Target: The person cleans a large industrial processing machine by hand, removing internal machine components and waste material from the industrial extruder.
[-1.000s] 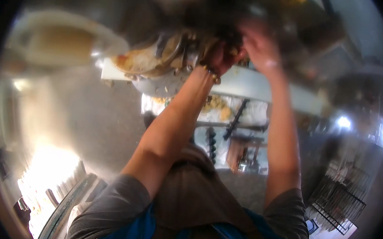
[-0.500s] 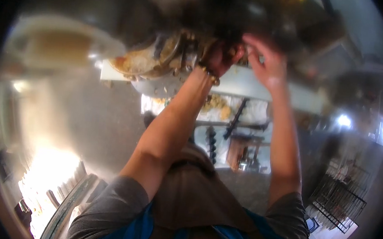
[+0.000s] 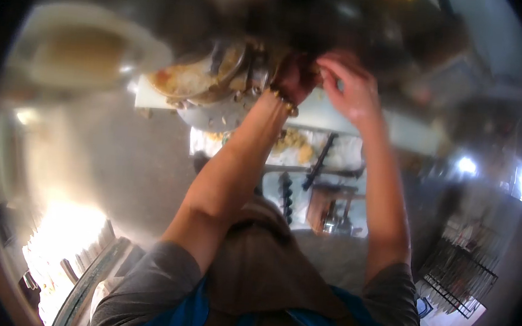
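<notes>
My left hand is curled beside dark metal machinery, with a beaded bracelet on its wrist. What its fingers hold is too blurred to make out. Thumb and forefinger of my right hand come together at the left hand's fingertips; anything pinched there is too small to tell. Left of the hands sits a round, stained metal part with orange-brown residue. A pale ledge runs beneath both hands.
Yellowish bits lie on a white sheet below the ledge. Lower down are a dark coiled rod and a brown block. A large pale round form blurs at upper left. A wire rack stands at right.
My right hand has moved slightly left, bringing its fingertips closer to my left hand. The left hand stays nearly in place.
</notes>
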`<action>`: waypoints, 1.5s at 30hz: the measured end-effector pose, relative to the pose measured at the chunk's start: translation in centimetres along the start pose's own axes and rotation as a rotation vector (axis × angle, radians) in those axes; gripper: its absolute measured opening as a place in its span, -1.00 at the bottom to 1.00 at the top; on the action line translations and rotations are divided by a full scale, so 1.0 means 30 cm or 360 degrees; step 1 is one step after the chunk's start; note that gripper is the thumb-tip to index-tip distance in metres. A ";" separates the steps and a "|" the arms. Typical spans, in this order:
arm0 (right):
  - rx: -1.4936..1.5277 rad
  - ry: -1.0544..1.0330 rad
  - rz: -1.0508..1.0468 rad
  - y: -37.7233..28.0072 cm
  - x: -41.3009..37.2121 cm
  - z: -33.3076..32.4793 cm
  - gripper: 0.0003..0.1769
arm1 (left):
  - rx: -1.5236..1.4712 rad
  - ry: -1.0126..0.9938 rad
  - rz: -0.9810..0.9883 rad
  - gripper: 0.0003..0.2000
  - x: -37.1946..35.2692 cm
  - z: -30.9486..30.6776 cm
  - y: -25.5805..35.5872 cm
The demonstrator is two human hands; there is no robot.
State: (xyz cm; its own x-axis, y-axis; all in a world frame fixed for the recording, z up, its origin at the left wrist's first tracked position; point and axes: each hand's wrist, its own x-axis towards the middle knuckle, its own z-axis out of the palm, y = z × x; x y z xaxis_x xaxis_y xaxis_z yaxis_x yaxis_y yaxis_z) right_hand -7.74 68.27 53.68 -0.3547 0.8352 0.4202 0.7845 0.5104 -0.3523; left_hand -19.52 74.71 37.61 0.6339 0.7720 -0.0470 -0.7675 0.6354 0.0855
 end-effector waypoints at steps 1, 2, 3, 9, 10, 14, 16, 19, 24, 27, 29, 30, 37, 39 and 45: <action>0.0032 0.0103 -0.0046 0.000 -0.012 -0.011 -0.77 | -0.0005 -0.0009 0.0012 -0.72 -0.019 0.069 -0.003; -0.0031 0.0106 -0.0009 0.003 -0.024 -0.023 -0.74 | 0.0070 0.0161 0.0076 -0.73 -0.043 0.152 -0.004; -0.0033 0.0104 -0.0018 0.004 -0.017 -0.026 -0.74 | 0.0147 0.0332 0.0137 -0.72 -0.050 0.187 -0.007; -0.0202 -0.0115 0.0121 0.027 0.014 -0.006 -0.63 | 0.0115 0.0290 0.0087 -0.69 -0.020 0.107 -0.020; -0.0187 -0.0058 0.0117 0.020 0.006 -0.003 -0.65 | 0.0217 0.0380 0.0133 -0.69 -0.017 0.119 -0.024; 0.0021 0.0215 0.0018 0.003 -0.018 -0.002 -0.63 | -0.0001 0.0149 -0.0005 -0.67 -0.003 0.082 -0.033; -0.0018 0.0261 0.0143 -0.007 0.001 -0.035 -0.63 | 0.0000 0.0180 -0.0014 -0.66 -0.004 0.109 -0.027; -0.0192 0.0293 0.0249 0.051 0.011 -0.042 -0.64 | 0.0024 0.0394 -0.0035 -0.66 -0.032 0.182 -0.018; -0.0257 0.0023 0.0483 0.058 0.028 -0.034 -0.67 | 0.0021 0.0393 -0.0001 -0.67 -0.036 0.180 -0.023; -0.0163 -0.0112 0.0650 0.052 0.045 -0.005 -0.67 | -0.0013 0.0460 0.0013 -0.69 -0.030 0.175 -0.026; -0.0126 -0.0165 0.0693 0.036 0.059 0.007 -0.66 | 0.0029 0.0525 0.0030 -0.69 -0.029 0.182 -0.030; -0.0141 -0.0161 0.0726 0.021 0.072 0.008 -0.66 | 0.0073 0.0591 0.0045 -0.70 -0.030 0.189 -0.031; 0.0610 -0.0109 0.0888 0.043 0.094 0.032 -0.69 | 0.0050 0.0620 0.0084 -0.69 -0.041 0.209 -0.021; 0.0543 -0.0085 0.0886 0.041 0.105 0.029 -0.70 | 0.0093 0.0493 0.0114 -0.70 -0.041 0.189 -0.020; -0.0168 -0.0236 0.0683 0.032 0.147 0.069 -0.69 | 0.0093 0.0511 0.0105 -0.68 -0.026 0.122 -0.031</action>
State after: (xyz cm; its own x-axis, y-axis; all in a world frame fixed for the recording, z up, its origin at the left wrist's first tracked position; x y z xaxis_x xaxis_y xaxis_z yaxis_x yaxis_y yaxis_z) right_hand -9.62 72.87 53.47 -0.0495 0.9905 0.1280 0.9210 0.0949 -0.3779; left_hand -18.96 73.45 41.22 0.5134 0.7835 -0.3501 -0.7931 0.5890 0.1552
